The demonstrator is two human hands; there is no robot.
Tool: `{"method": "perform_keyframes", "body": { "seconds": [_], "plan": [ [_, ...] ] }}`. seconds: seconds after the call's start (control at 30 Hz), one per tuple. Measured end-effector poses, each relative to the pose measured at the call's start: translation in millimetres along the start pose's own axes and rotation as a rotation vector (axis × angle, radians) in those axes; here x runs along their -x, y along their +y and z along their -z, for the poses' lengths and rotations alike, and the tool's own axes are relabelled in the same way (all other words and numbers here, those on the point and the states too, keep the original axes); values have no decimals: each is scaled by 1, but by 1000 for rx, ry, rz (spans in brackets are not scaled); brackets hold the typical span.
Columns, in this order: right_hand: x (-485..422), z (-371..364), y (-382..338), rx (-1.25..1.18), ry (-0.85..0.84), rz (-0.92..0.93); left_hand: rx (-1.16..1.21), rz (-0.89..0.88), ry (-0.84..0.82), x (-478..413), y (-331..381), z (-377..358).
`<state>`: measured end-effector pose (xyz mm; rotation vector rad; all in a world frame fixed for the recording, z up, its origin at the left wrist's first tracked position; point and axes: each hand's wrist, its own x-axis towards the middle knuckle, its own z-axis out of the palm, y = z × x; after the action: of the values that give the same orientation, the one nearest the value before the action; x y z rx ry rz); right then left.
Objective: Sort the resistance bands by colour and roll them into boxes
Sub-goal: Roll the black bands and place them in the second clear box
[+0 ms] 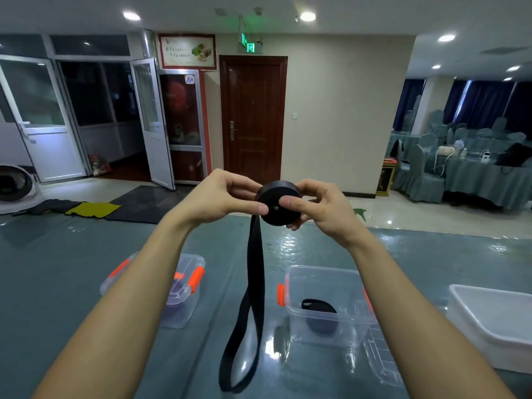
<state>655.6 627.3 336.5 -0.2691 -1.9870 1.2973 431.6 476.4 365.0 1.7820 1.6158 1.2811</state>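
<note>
Midway through a roll, both hands pinch the wound coil of a black resistance band [277, 216], held up above the table [72, 269]. The left hand [221, 197] sets its thumb on the coil's near face, with its fingers curled behind the left edge. The right hand [319, 208] grips the right edge the same way, thumb in front and fingers behind. The coil's flat face is turned towards the camera, so its axis points roughly away from the person.

From the coil's lower left edge, on the left hand's side, the unrolled tail [254, 283] drops straight down as a long, narrow loop. Whether its bottom touches the table cannot be told.

Below and to the right of the grip, nearer the right hand, stands an open clear box [322, 272] with orange latches, holding a rolled black band [319, 309]. A second clear box [198, 263], partly hidden by the left forearm, sits to the left with something dark inside.

On this showing, the whole hanging length has yet to be wound upward before the coil can go down and right into the box with the black roll.
</note>
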Motion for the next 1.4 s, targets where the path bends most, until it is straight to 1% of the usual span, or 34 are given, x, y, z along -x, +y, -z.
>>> {"method": "perform_keyframes", "body": {
  "seconds": [0.1, 0.23, 0.37, 0.43, 0.5, 0.6, 0.67, 0.73, 0.77, 0.83, 1.0, 1.07, 1.13, 1.2, 1.27, 1.33, 1.4],
  "plan": [
    [2, -5, 8, -67, 3, -3, 1, -40, 70, -1, -3, -4],
    [5, -8, 16, -104, 9, -8, -79, -74, 63, -3, -4, -5],
    [4, -8, 23, -131, 22, -2, -38, -31, 39, -6, -10, -9],
    [6, -6, 28, -139, -18, -30, -69, 0, 37, -7, -13, -11],
    [6, -3, 28, -47, -118, -106, -162, 36, 5, -8, -14, -12],
    [2, 0, 24, 307, -216, -216, -442, 77, -120, -13, -3, -17],
    [-3, -5, 19, 501, -318, -228, -576, 109, -215, -19, 8, -24],
    [-6, -13, 17, 622, -418, -226, -631, 118, -269, -24, 17, -30],
    [-7, -15, 18, 626, -429, -227, -650, 115, -278, -26, 20, -32],
    [-7, -13, 19, 554, -401, -244, -644, 117, -272, -30, 21, -29],
    [-5, -3, 21, 372, -321, -253, -425, 164, -278, -17, -1, -18],
    [-4, -2, 20, 306, -309, -251, -315, 135, -201, -7, -12, -23],
    [-2, -4, 19, 281, -319, -251, -254, 123, -138, -1, -19, -26],
    [0, -6, 16, 324, -372, -242, -290, 133, -146, 1, -18, -25],
    [1, -10, 12, 473, -413, -221, -396, 141, -190, 1, -13, -22],
    [1, -16, 9, 621, -413, -188, -527, 124, -235, -1, -6, -23],
    [2, -21, 9, 648, -406, -158, -611, 107, -266, -2, 1, -26]
  ]
}}
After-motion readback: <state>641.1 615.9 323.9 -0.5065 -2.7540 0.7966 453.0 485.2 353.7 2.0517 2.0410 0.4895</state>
